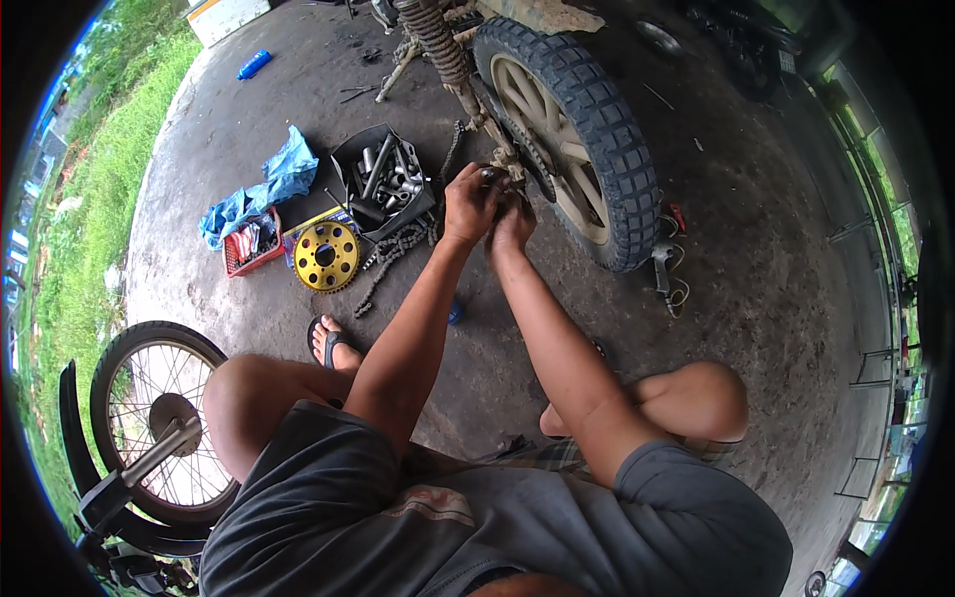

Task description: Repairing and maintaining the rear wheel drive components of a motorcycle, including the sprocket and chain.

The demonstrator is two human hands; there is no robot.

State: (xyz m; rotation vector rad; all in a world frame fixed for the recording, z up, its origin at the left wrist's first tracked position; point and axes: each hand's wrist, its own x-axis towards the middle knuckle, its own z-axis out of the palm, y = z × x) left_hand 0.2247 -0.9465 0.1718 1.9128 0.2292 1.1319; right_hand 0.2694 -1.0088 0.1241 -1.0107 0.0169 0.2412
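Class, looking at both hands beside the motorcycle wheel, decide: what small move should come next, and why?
Probably ease the right hand slightly aside for a look: it and the left hand meet close beside the knobbly-tyred wheel, fingers bunched, hiding most of whatever they touch, so checking that spot before applying force seems sensible.

At upper centre, whatever is being touched by the left hand [470, 205] and right hand [511, 227] is being hidden — by them. The muddy motorcycle [542, 107] is being cut off at the top edge; mid-frame, a blue object [455, 313] is being shown — unidentifiably small.
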